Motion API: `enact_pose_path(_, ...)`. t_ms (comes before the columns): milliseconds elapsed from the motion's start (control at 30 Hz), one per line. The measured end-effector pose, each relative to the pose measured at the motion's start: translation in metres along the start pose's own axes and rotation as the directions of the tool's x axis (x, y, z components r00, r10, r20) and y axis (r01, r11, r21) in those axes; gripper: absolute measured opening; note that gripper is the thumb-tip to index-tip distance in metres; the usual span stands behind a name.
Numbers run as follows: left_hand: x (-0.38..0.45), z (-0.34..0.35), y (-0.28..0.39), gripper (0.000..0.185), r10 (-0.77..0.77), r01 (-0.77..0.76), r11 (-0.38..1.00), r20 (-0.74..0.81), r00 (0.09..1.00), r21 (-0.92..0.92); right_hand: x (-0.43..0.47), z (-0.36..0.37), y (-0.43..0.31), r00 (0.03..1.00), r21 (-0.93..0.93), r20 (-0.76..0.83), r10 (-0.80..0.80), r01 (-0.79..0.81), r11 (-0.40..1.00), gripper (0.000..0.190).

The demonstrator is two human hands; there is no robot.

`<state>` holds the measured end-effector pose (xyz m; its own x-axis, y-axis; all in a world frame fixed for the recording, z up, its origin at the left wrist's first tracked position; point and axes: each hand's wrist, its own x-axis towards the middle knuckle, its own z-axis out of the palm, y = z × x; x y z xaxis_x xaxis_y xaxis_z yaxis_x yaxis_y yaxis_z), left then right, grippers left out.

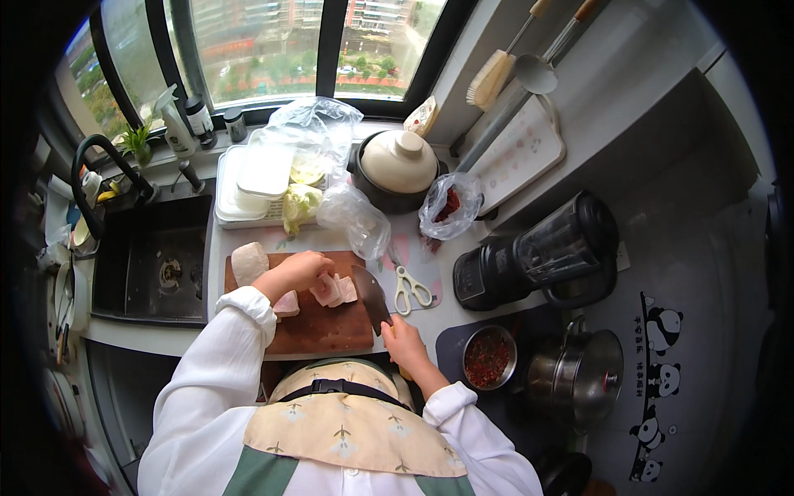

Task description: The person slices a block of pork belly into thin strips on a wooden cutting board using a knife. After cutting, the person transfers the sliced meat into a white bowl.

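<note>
On a wooden cutting board (298, 335) lie pieces of pale, fatty raw meat. My left hand (304, 271) is over the middle of the board, its fingertips pinched on a pinkish meat slice (324, 290). Cut meat pieces (347, 289) lie against that slice on its right. A smaller meat chunk (286, 304) rests below my left wrist, and a larger meat block (249, 263) sits at the board's upper left corner. My right hand (404, 344) grips the handle of a cleaver (371, 297). Its dark blade is along the board's right edge, apart from the meat.
White-handled scissors (410, 290) lie right of the board. Behind are plastic containers (263, 173), a lidded clay pot (400, 164) and a bag of dried red chilies (450, 204). A blender (536, 254), a bowl of chopped chili (490, 358) and a steel pot (577, 378) stand right; a sink (152, 260) is left.
</note>
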<state>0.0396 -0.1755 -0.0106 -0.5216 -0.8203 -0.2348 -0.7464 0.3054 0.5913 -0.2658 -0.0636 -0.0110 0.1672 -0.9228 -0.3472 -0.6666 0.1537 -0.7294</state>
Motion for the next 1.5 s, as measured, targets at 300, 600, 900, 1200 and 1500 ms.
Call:
enact_pose_path(300,-0.009,-0.017,0.037,0.041,-0.218,0.197,0.965,0.117,0.969,0.172,-0.001,-0.001,0.001,1.000,0.013,0.001,0.020,-0.020,1.000,0.031)
enact_pose_path(600,-0.030,-0.016,0.003,0.048,-0.186,0.190,0.982,0.133,0.974,-0.013,0.007,0.011,0.007,1.000,-0.024,0.005,0.015,-0.015,1.000,0.032)
enact_pose_path(900,-0.008,-0.014,-0.002,0.030,-0.313,0.335,0.896,-0.121,0.942,0.291,0.008,0.009,0.006,0.999,-0.012,0.017,0.037,-0.037,0.999,0.031)
enact_pose_path(1200,0.025,0.042,0.053,0.038,-0.137,0.154,0.982,-0.146,0.980,0.113,0.006,0.010,0.008,0.999,-0.019,-0.009,0.039,-0.039,0.999,0.033)
enact_pose_path(1500,-0.002,0.073,0.060,0.029,-0.328,0.283,0.941,-0.294,0.898,-0.186,0.013,0.009,0.016,0.997,-0.054,-0.045,-0.068,0.065,0.996,0.034)
